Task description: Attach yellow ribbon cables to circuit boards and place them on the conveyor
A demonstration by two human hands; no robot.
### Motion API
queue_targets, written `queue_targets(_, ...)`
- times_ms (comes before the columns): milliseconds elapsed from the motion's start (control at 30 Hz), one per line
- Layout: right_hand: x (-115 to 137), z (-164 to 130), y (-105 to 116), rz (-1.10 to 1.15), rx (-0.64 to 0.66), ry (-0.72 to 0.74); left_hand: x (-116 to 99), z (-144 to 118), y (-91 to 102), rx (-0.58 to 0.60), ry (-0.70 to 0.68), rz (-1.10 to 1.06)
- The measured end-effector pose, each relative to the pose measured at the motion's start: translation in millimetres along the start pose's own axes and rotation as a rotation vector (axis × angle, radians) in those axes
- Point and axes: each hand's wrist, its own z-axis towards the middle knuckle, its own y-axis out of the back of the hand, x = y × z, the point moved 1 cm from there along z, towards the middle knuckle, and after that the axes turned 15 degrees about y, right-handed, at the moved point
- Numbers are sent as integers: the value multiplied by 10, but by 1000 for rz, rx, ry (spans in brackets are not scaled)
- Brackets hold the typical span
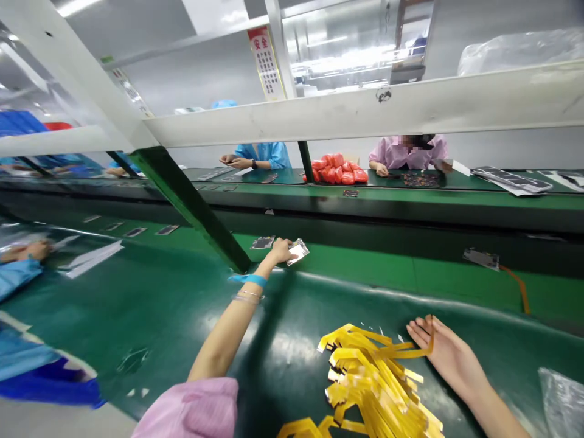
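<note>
left hand (pixel 279 250): closed on small shiny panel (pixel 298 250), thin, stiff, light, edge grip | right hand (pixel 444 353): open, pinching flimsy yellow strip (pixel 413 351) on counter (pixel 159 316)

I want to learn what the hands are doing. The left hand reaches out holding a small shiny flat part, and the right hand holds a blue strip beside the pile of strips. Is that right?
Not quite. In the head view, the strip in the right hand is a thin yellow strip, not blue, matching the pile of yellow strips. The left hand does hold the small shiny flat part.
</note>
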Motion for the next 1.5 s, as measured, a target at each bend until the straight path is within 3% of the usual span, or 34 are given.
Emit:
queue_targets(100,63,-51,-140,-111,53,57,-229,-288,-2,-8,-40,-115)
queue_targets(200,99,-112,-324,-363,91,173,-528,-834,-138,50,-115,-265)
queue_targets(300,64,-164,-522,-762,96,292,-844,-1538,-303,259,-221,-379)
queue_targets(367,4,-204,-629,-951,111,347,-1014,-1971,-347,470,-285,-454)
queue_targets(433,-53,-257,-694,-1034,104,403,-1128,-2289,-330,609,-319,-429)
queue_targets(500,-86,-318,-715,-1076,83,433,-1189,-2472,-289,673,-346,-369)
queue_targets(733,-58,-444,-685,-1154,111,389,-1218,-2655,-257,687,-420,-327)
queue_targets(833,-73,-462,-681,-1217,153,459,-1215,-2708,-303,726,-381,-346)
queue_targets(900,-75,-482,-688,-1270,197,544,-1219,-2709,-364,839,-290,-475)
queue_targets(967,-51,-511,-703,-1287,199,587,-1231,-2671,-445,1047,-130,-691)
queue_targets(1033,-4,-540,-728,-1170,179,497,-1248,-2601,-516,1213,50,-860)
queue_targets(1133,61,-577,-789,-806,183,222,-1268,-2490,-540,1216,182,-882)
queue_targets(1200,78,-593,-838,-664,193,67,-1274,-2449,-489,1183,161,-813)
queue_targets(1267,77,-601,-880,-664,194,-21,-1271,-2439,-406,1201,111,-720)
queue_targets(1500,67,-623,-937,-619,72,-90,-1212,-2417,-159,1180,-121,-448)
